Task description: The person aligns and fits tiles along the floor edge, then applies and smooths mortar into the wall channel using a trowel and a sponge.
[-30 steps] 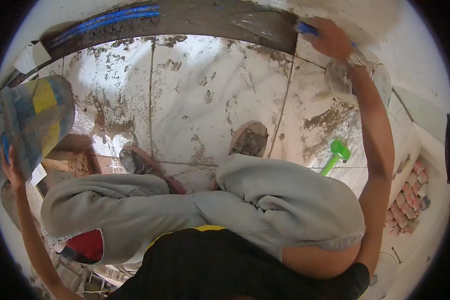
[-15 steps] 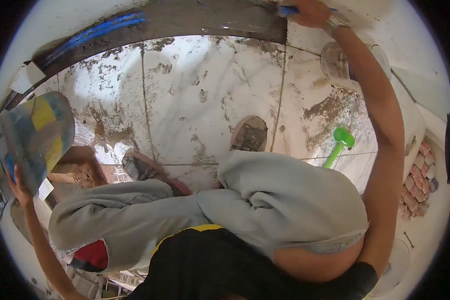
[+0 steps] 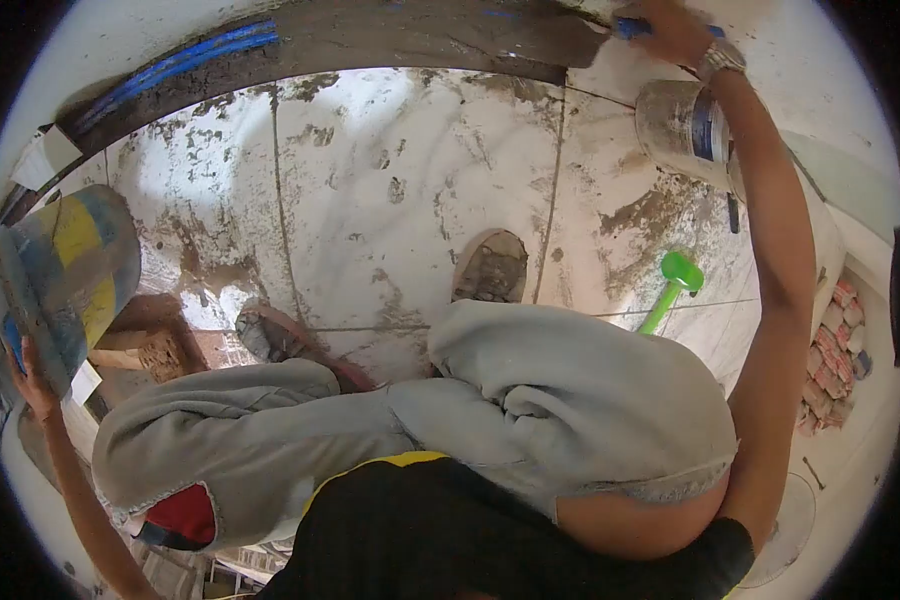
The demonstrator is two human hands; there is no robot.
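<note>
At the top right, my right hand (image 3: 675,38) is closed around a blue-handled tool (image 3: 630,27). Its working end is hard to make out against the wall. The tool is by the right end of a dark band of wet mortar (image 3: 410,40), which has blue streaks (image 3: 190,62) at its left. My left hand (image 3: 35,380) grips the side of a scuffed blue and yellow bucket (image 3: 80,265) at the far left; some fingers are hidden behind it. Below my right forearm lies a clear plastic bucket (image 3: 665,125) with a blue label.
A green mallet (image 3: 682,270) lies on the mortar-smeared floor tiles (image 3: 370,200) right of my shoe (image 3: 492,268). Near the left bucket is a wooden block (image 3: 135,352). Red and white rubble-like pieces (image 3: 832,360) are piled at the right. A white piece (image 3: 45,158) stands at the upper left.
My right hand has moved right with the blue-handled tool, and grey mortar now shows farther right along the band. More of the clear bucket is visible. My left hand stays on its bucket.
</note>
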